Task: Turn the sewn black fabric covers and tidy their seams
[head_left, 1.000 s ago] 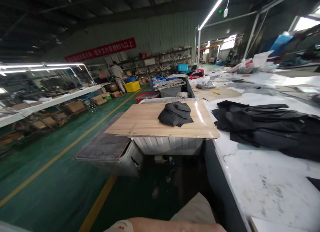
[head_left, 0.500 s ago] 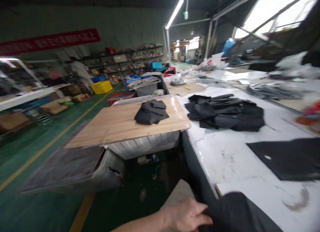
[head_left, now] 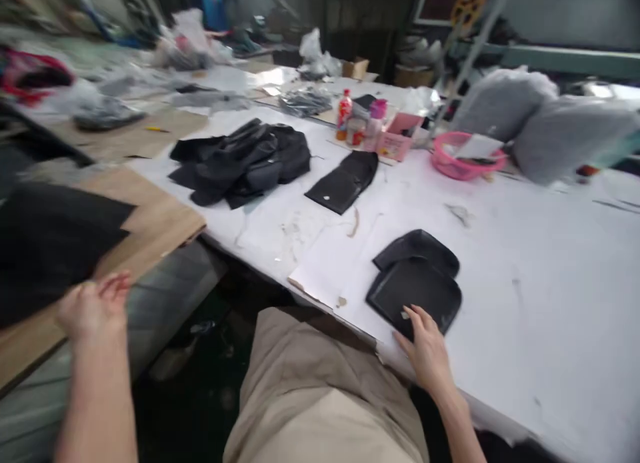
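At the left, my left hand hovers at the edge of a large black sheet lying over the wooden board. Blur smears its bent fingers, and whether they hold anything cannot be made out. Fingertips and thumb of my right hand are apart and rest on the near edge of a black curved-edge piece on the white table. Partly under that piece, another black piece shows behind it. Farther back lie a folded black piece and a heap of black pieces.
Behind these stand a red bottle, a pink box and a pink basket. Large grey bags fill the back right. The white table's front edge runs close to my lap, with a dark gap beside the board.
The view has swung right and down. Both hands now show, where one hand was visible near the table edge at dark cloth. A large black sheet now covers the board's left part.
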